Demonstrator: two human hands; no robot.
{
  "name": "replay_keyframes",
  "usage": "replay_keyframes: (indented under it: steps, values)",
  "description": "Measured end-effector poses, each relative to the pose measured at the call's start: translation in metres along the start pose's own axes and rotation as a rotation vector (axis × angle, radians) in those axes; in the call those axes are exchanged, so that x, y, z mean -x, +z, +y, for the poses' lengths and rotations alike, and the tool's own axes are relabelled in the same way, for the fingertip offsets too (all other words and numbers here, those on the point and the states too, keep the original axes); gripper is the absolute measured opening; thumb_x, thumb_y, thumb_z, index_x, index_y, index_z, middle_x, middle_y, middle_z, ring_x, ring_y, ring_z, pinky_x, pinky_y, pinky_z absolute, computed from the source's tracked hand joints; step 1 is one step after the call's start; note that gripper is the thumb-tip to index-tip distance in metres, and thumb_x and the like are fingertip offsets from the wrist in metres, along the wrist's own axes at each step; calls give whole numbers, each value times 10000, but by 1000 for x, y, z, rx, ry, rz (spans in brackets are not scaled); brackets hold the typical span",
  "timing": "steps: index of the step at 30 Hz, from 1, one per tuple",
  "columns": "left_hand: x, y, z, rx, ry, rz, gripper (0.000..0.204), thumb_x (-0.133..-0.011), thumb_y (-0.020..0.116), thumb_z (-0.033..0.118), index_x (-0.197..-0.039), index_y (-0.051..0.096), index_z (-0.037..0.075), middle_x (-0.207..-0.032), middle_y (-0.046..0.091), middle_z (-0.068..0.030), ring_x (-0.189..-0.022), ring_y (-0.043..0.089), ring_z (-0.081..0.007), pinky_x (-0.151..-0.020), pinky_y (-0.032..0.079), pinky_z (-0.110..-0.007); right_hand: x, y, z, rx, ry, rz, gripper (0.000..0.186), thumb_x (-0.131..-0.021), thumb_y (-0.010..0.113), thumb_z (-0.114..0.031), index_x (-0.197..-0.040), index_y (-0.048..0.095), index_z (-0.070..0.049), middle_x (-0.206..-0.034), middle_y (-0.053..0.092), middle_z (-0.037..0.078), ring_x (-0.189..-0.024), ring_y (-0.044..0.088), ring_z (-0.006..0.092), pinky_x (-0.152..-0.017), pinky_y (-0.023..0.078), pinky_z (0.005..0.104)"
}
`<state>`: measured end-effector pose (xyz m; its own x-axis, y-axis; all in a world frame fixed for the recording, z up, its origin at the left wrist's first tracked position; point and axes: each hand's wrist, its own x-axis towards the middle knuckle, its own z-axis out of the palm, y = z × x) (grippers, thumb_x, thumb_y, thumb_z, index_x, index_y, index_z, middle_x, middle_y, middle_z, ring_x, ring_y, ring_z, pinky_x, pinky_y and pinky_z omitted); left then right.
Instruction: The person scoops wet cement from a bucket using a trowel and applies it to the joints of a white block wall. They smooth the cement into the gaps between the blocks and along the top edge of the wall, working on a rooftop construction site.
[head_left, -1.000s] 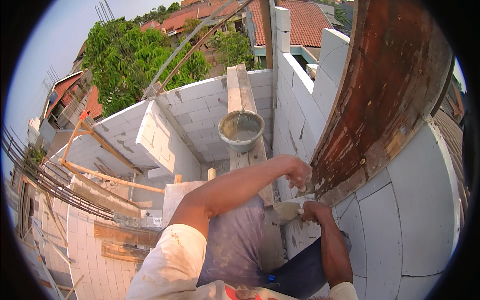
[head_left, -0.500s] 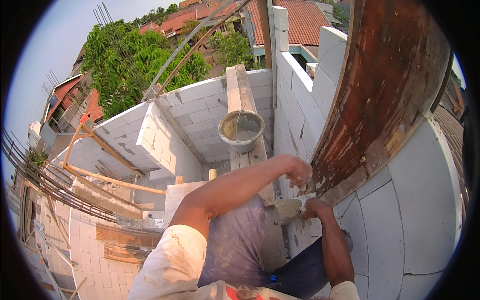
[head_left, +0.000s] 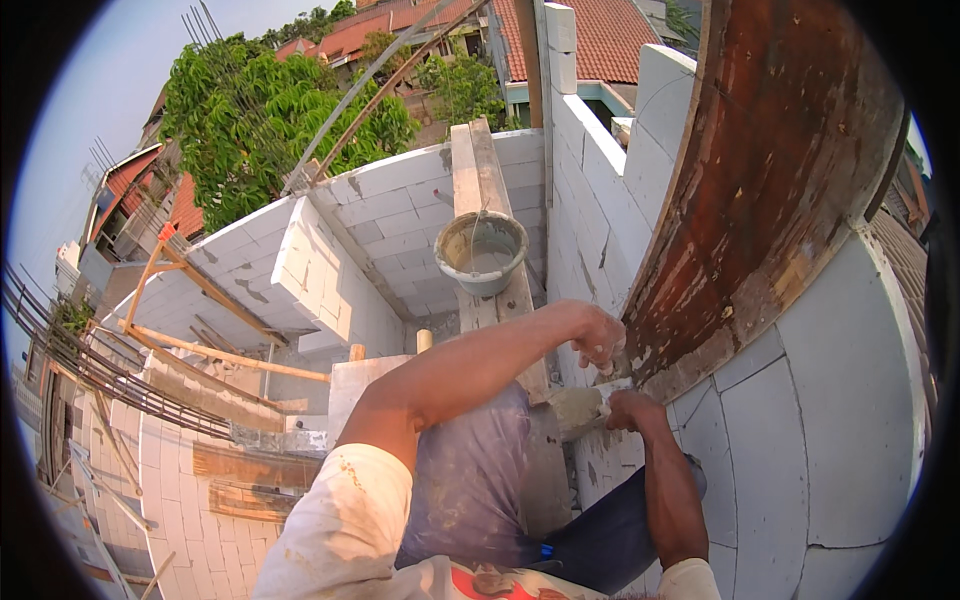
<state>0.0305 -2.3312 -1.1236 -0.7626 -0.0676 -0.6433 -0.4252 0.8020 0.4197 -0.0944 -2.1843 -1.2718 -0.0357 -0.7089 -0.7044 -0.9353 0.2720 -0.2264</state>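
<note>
My left arm reaches across to the right, and my left hand point(head_left: 598, 338) is closed beside the lower edge of the brown wooden board point(head_left: 745, 190). Its fingers bend downward; whatever they pinch, if anything, is too small to make out. Just below it, my right hand point(head_left: 637, 408) is closed round the handle end of a mortar-covered trowel point(head_left: 575, 413). The trowel's grey blade points left, over the edge of the plank in front of me. A narrow whitish strip point(head_left: 614, 386) shows between the two hands.
A mortar-stained bucket point(head_left: 482, 270) with a wire handle stands on the wooden planks point(head_left: 487, 180) ahead. White block walls point(head_left: 590, 200) rise on several sides. Poles point(head_left: 235, 355) and long steel bars point(head_left: 120, 375) lie at the left. A deep drop opens beside the planks.
The trowel blade has turned slightly and sits a little higher. Both hands have shifted only a little, staying by the board's lower edge. The whole view has tilted slightly.
</note>
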Motion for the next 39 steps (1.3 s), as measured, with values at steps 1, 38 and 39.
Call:
replay_keyframes:
  steps: [1, 38, 39]
  values:
    - [-1, 0, -1, 1, 1, 2, 267, -921, 648, 259, -1005, 669, 6, -936, 743, -105, -897, 720, -193, -753, 557, -384, -4, 2, 3, 12, -1, 3, 326, -714, 724, -211, -951, 730, 12, -861, 730, 185, -775, 717, 301, -705, 564, 404]
    - [-3, -1, -5, 42, 43, -12, 487, -833, 657, 191, -1289, 627, 22, -1065, 732, -158, -941, 739, -230, -811, 549, -394, -16, 9, 1, 54, -9, -22, 395, -749, 716, -151, -1124, 730, -29, -1162, 716, 169, -1093, 686, 326, -902, 545, 430]
    - [-3, 0, -7, 55, 54, -15, 485, -833, 657, 191, -1288, 629, 25, -1062, 733, -156, -940, 738, -230, -815, 548, -396, -15, 8, -1, 45, -2, -22, 393, -748, 716, -150, -1122, 730, -28, -1159, 716, 170, -1089, 688, 326, -902, 546, 429]
